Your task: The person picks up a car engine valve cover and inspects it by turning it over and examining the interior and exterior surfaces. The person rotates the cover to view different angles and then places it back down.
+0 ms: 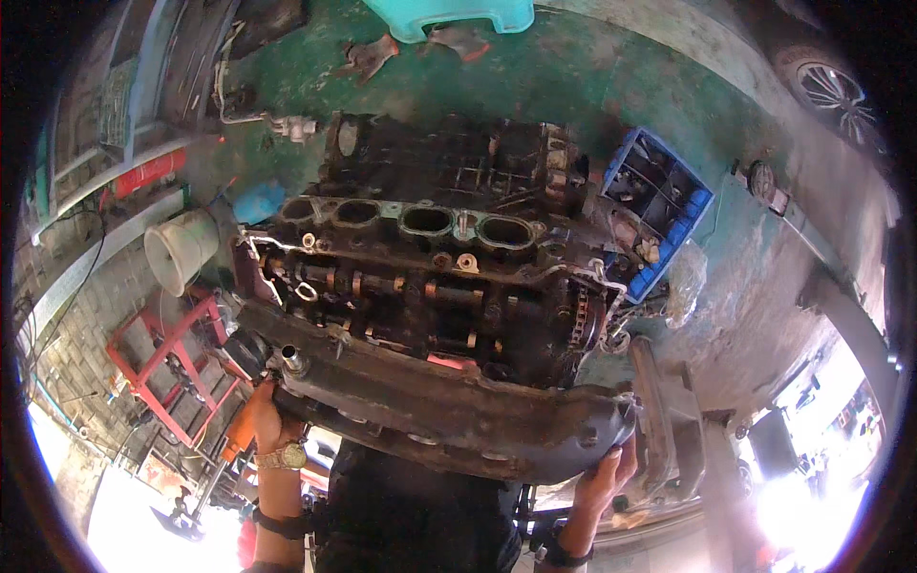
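Between my two hands is a long, dark, oily valve cover (430, 406), tilted, at the near side of an engine. My left hand (274, 417), below a wristwatch, is closed on its left end, close to a round black cap and a short metal pipe stub. At the other end my right hand (608, 470) grips the cover's rounded corner, fingers partly hidden underneath. Just beyond lies the cylinder head (439, 306) with its camshafts and a timing chain at the right bare to view. Several round ports line its far side.
A blue divided crate (702, 205) with small parts stands right of the engine. To the left are a white bucket (181, 251) and a red metal frame (172, 353). Gloves (371, 57) and a turquoise stool (454, 14) sit on the green floor beyond.
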Motion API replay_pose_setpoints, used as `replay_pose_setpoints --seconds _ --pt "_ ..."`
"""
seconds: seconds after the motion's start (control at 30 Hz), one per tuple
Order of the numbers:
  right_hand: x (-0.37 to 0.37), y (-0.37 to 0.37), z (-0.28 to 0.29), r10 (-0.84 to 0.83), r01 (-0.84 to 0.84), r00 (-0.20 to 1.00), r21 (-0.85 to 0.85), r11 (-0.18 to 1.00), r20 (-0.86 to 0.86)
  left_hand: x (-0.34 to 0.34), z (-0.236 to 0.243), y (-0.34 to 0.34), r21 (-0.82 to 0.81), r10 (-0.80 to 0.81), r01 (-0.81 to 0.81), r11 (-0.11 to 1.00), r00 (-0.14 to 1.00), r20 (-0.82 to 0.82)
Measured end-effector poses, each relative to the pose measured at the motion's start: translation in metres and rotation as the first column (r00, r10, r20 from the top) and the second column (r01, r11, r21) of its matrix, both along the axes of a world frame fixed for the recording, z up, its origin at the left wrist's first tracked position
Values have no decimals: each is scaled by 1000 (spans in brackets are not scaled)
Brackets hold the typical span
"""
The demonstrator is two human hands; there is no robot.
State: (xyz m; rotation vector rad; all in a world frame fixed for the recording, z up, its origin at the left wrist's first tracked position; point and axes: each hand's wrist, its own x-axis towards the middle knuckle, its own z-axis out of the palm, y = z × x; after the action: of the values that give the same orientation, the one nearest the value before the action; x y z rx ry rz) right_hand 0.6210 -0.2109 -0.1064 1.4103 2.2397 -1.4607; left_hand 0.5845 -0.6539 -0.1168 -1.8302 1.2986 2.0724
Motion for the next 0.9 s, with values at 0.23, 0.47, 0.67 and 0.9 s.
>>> replay_pose_setpoints --seconds 0.23,0.47,0.67,0.9 --pt "-17 4 -5 3 -14 998 -190 982 -56 24 -17 -22 87 75 -77 993 997 17" --pt "-49 -12 -17 32 -48 995 -191 980 -90 25 -38 -43 41 95 -98 994 993 69" --pt "-77 -26 -18 126 -132 991 -172 976 -43 46 -54 -88 19 -79 79 997 997 25" --pt "-89 -31 -31 153 -168 980 -126 978 -127 49 -83 -94 119 -6 -3 993 997 79"
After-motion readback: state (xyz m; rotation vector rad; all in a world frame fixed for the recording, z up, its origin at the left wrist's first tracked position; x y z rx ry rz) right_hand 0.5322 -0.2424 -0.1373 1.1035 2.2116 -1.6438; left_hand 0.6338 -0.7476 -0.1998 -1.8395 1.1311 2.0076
